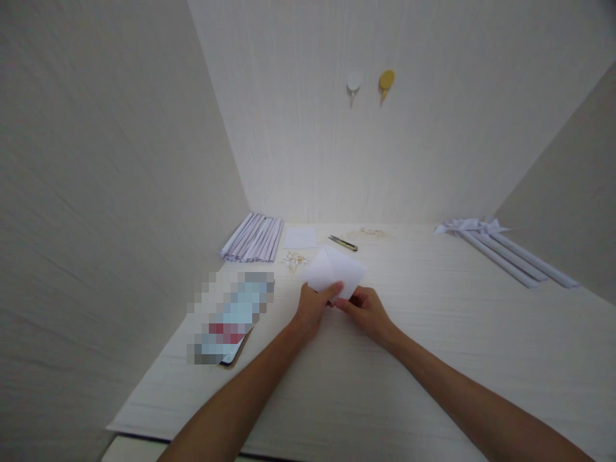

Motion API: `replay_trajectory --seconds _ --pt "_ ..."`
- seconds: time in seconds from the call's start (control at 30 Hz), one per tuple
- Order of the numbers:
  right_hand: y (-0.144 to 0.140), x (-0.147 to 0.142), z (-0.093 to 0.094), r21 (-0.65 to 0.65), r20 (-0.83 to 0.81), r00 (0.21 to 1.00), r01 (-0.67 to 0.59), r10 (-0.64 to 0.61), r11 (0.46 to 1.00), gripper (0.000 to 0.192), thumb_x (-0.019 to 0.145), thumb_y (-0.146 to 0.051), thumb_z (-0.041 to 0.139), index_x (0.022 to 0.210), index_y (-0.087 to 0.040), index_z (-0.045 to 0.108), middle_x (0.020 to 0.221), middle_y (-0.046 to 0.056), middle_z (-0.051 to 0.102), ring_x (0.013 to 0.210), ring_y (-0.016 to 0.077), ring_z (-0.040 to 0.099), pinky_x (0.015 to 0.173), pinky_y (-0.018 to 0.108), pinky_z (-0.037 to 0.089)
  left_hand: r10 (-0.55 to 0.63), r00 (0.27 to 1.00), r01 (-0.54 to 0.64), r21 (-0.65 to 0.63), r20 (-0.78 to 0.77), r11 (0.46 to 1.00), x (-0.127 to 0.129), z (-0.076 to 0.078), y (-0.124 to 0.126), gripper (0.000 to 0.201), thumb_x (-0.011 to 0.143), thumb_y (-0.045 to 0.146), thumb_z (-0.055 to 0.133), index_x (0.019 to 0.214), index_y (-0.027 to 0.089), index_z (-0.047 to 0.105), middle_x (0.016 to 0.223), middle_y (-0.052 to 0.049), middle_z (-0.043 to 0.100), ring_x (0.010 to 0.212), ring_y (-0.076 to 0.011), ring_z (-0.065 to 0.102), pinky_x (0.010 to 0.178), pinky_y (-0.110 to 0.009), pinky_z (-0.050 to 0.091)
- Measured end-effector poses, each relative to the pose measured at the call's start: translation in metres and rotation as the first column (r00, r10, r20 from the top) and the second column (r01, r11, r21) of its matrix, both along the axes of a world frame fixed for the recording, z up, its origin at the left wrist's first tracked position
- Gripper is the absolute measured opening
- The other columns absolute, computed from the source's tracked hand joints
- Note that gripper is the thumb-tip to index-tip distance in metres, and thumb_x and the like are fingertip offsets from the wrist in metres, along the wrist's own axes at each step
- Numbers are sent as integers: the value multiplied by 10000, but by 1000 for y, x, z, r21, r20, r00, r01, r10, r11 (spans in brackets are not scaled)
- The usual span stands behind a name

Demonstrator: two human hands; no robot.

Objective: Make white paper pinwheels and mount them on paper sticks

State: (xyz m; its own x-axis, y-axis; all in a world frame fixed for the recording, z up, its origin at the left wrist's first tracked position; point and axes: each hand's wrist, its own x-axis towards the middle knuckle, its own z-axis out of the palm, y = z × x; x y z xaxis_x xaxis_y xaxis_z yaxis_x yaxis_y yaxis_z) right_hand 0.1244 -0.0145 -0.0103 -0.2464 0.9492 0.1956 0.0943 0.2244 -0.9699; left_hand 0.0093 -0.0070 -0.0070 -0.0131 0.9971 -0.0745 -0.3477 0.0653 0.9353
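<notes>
This looks like a small craft corner in a home or office, a pale wood-grain desk [433, 359] boxed in by plain cream walls [96, 192] on three sides. Two small hooks [370, 83], one white and one yellow, are stuck on the back wall. Paper craft supplies lie along the far edge: a stack of folded paper strips [253, 237], a blank paper square [301, 237], a utility knife [342, 242], a heap of small pins [294, 260] and finished paper pinwheels on rolled paper sticks [500, 250].
</notes>
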Motion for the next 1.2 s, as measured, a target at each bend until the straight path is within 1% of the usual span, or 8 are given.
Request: replay_trajectory --seconds 0.1,0.2,0.37,0.5,0.73,0.93,1.07,1.2 --pt "0 0 1 -40 -41 999 -2 0 999 244 617 -379 590 548 -146 570 472 -23 482 446 91 398 456 238 316 35 999 -35 -15 -15 999 -1 0 1 310 455 294 734 666 103 610 568 -13 595 455 -89 490 401 -201 342" --pt "0 -1 2 -87 -13 1000 24 -25 996 280 625 -392 575 511 -138 543 420 -41 417 399 68 331 409 222 253 41 999 -41 -18 -14 999 -1 -1 2 291 454 308 732 604 104 590 539 -7 577 456 -87 485 408 -202 341" --pt "-1 -3 1 -73 24 1000 -11 13 997 260 627 -370 573 533 -127 559 430 -45 403 411 61 312 409 216 219 5 1000 -4 16 -20 1000 -1 -1 2 290 465 314 729 626 107 605 582 -28 600 516 -108 521 467 -221 384" --pt "-1 -2 0 -83 -23 999 -36 34 996 231 623 -333 573 504 -138 538 421 -53 391 408 59 311 412 216 217 71 997 -72 -38 -20 997 -4 0 5 329 462 329 728 670 109 600 574 -11 586 463 -83 481 415 -201 334" --pt "-1 0 3 -131 -120 985 111 -127 985 213 630 -312 580 512 -141 533 410 -53 411 399 64 343 410 216 233 99 995 -99 -51 5 994 -11 5 8 277 512 321 698 668 129 574 553 20 543 476 -60 452 409 -170 289" --pt "5 2 -2 -217 -319 905 219 -281 951 202 627 -300 596 522 -160 495 403 -62 426 390 62 360 406 206 250 35 997 -34 -3 75 999 -11 5 9 230 526 306 668 562 129 526 485 42 461 418 -40 388 371 -161 258" --pt "6 2 -3 -224 -363 892 197 -269 955 195 625 -278 597 516 -163 484 407 -62 436 385 59 362 400 201 249 10 990 -4 -38 143 999 -13 8 10 231 549 344 628 623 142 545 555 28 499 456 -59 443 362 -166 275" --pt "4 2 1 -220 -364 905 149 -222 964 194 605 -256 608 494 -158 483 393 -63 430 376 54 357 390 197 240 3 997 1 -48 75 999 -13 8 10 230 530 323 649 625 129 570 548 20 522 443 -60 430 364 -176 274"
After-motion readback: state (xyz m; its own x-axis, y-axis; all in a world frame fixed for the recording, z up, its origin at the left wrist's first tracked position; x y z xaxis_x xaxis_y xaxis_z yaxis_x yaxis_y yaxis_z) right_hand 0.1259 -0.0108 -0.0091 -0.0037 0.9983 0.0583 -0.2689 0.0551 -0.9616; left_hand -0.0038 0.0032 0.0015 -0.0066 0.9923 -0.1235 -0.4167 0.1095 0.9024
